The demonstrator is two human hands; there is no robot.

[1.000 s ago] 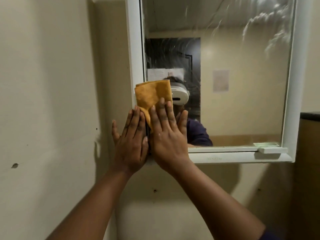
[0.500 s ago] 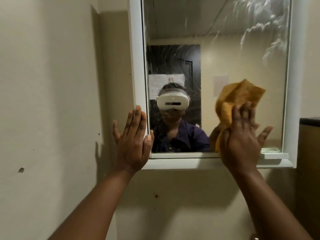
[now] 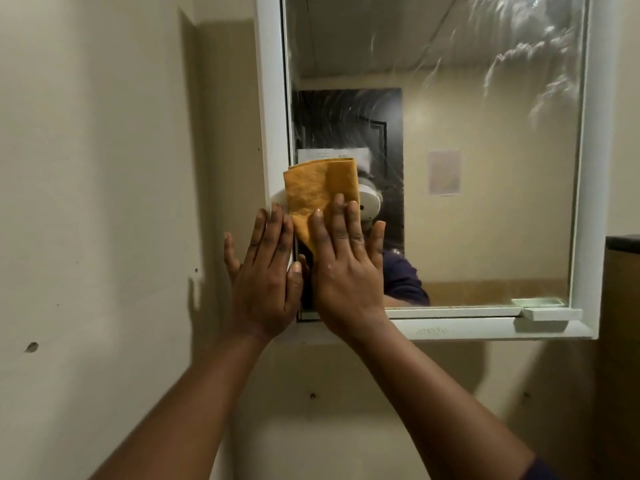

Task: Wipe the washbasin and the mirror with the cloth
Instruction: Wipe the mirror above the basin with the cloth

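Observation:
A white-framed mirror (image 3: 485, 209) hangs on the cream wall, with wet streaks across its upper right. A folded orange cloth (image 3: 317, 194) lies flat against the glass at the mirror's lower left. My right hand (image 3: 346, 268) presses the cloth to the glass with straight fingers. My left hand (image 3: 265, 275) lies flat on the mirror's left frame edge, fingers straight, right beside the right hand. The washbasin is out of view.
The cream wall (image 3: 104, 202) fills the left side, with small holes in it. A narrow white ledge (image 3: 550, 313) runs along the mirror's bottom right. A dark-topped brown cabinet edge (image 3: 621, 306) stands at the far right.
My right hand swept the cloth from the mirror's lower left to the lower right and back to the lower left. My left hand stayed on the frame.

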